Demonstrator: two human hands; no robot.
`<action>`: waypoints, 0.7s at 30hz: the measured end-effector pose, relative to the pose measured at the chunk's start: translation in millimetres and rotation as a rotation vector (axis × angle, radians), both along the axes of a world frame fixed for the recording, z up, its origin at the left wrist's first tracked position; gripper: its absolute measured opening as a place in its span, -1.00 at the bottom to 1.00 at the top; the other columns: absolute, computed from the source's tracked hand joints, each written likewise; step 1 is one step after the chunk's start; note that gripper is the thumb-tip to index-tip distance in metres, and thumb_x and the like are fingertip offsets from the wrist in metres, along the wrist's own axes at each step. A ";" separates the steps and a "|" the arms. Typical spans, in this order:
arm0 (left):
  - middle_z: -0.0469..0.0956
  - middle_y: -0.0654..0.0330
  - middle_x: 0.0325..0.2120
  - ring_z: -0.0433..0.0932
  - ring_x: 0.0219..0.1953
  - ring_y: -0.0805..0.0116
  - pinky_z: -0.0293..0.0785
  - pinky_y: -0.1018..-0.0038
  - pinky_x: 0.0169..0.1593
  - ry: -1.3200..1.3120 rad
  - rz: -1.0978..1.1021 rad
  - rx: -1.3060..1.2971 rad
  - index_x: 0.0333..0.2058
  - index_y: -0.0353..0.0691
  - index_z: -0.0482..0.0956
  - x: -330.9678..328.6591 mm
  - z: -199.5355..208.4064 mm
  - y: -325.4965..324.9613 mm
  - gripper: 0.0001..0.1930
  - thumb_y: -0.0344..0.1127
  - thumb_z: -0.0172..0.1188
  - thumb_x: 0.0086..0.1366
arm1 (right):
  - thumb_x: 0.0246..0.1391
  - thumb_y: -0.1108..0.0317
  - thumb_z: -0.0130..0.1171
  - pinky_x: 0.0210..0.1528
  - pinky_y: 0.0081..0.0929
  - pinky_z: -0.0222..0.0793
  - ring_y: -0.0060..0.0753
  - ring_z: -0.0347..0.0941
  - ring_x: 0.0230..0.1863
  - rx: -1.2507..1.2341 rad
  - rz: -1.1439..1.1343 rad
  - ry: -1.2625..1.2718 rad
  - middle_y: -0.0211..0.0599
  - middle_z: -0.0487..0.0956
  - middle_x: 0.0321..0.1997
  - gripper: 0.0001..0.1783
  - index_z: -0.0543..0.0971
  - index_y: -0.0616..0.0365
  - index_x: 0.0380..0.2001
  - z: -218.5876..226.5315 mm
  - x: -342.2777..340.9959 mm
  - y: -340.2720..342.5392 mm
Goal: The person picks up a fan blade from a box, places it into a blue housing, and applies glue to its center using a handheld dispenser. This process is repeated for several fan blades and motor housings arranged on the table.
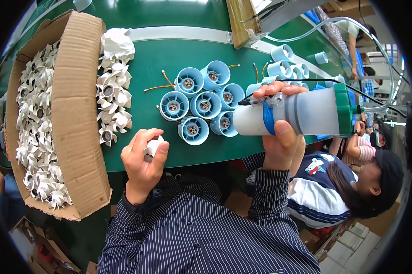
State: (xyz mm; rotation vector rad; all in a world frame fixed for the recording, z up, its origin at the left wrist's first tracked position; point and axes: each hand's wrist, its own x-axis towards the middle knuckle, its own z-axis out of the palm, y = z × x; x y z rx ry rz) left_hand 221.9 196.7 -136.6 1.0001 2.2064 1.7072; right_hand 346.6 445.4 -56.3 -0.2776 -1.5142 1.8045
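Observation:
My left hand pinches a small white fan impeller between thumb and fingers, above the table's near edge. My right hand grips a white cylindrical dispenser bottle, tilted on its side. It has a green cap, a grey ring inside and blue tape around it; a clear hose runs from the cap. Between my hands, a cluster of light-blue round fan housings stands open side up, with motors and spokes inside. Orange and brown wires stick out of some. The bottle's narrow end reaches the cluster's right side in this view.
At left stands a cardboard box full of white impellers, with a row of impellers beside it. More blue housings stand behind the bottle. A metal strip crosses the green table. A person sits at right.

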 end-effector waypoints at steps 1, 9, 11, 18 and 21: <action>0.63 0.10 -0.40 0.60 -0.40 0.34 0.47 0.48 -0.32 0.008 -0.003 0.005 -0.11 -0.38 0.64 -0.1 -0.7 0.1 -0.69 -0.19 0.34 0.43 | -0.03 0.16 0.65 0.22 -0.01 0.55 -0.03 0.61 0.09 0.000 0.004 -0.003 -0.06 0.58 0.07 -0.26 0.44 0.14 0.12 -0.6 -0.3 0.2; 0.63 0.14 -0.40 0.58 -0.41 0.43 0.43 0.53 -0.33 0.029 -0.004 0.017 -0.10 -0.38 0.64 -0.4 -1.3 0.9 -0.68 -0.16 0.30 0.48 | -0.03 0.16 0.65 0.21 0.00 0.55 -0.02 0.61 0.09 0.018 0.014 -0.002 -0.06 0.58 0.07 -0.26 0.45 0.14 0.11 -4.6 -0.2 3.8; 0.63 0.14 -0.40 0.58 -0.41 0.44 0.43 0.54 -0.33 0.031 -0.004 0.019 -0.09 -0.38 0.64 -0.7 -1.3 0.7 -0.67 -0.15 0.30 0.48 | -0.03 0.16 0.65 0.21 0.00 0.55 -0.02 0.61 0.09 0.027 0.013 0.011 -0.06 0.58 0.07 -0.27 0.45 0.14 0.11 -4.3 0.5 5.5; 0.65 0.09 -0.40 0.64 -0.38 0.33 0.51 0.46 -0.30 -0.131 -0.017 0.114 -0.10 -0.38 0.64 -3.0 -2.7 -3.4 -0.59 -0.04 0.30 0.49 | -0.03 0.15 0.64 0.22 0.01 0.55 -0.01 0.61 0.09 0.047 -0.016 0.044 -0.07 0.59 0.05 -0.27 0.46 0.14 0.12 10.1 -2.2 7.6; 0.66 0.12 -0.41 0.63 -0.40 0.37 0.50 0.49 -0.32 -0.176 -0.031 0.105 -0.11 -0.38 0.64 -1.1 3.2 -6.4 -0.58 -0.03 0.30 0.49 | 0.01 0.21 0.60 0.24 0.01 0.54 -0.01 0.61 0.11 0.080 -0.012 0.098 -0.05 0.60 0.07 -0.31 0.47 0.14 0.14 15.1 -6.1 15.9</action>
